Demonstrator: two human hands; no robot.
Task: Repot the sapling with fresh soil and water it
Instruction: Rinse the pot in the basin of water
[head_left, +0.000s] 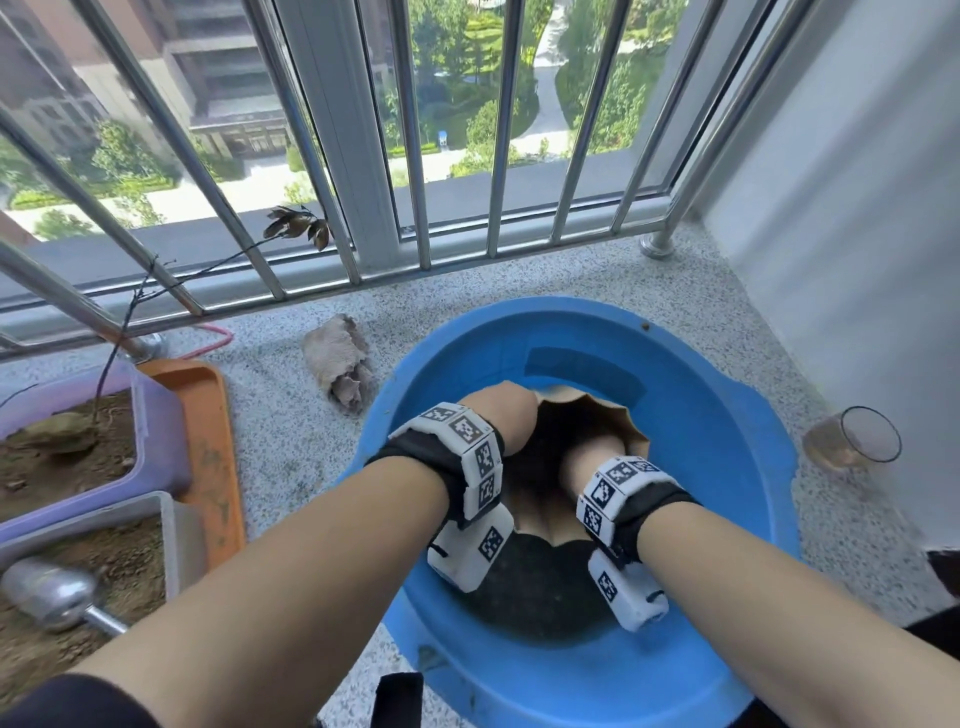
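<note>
A dark round pot with a wavy brown rim sits tilted inside a blue basin. Both my hands reach into the pot's mouth. My left hand goes in at the upper left edge, and my right hand goes in from the right. The fingers of both are hidden inside the pot. A thin sapling with withered brown leaves stands in soil in a purple planter at the left.
A grey planter of soil holds a metal scoop at lower left. An orange tray lies beside the planters. A crumpled cloth lies behind the basin, a glass cup to its right. Railing bars close the far side.
</note>
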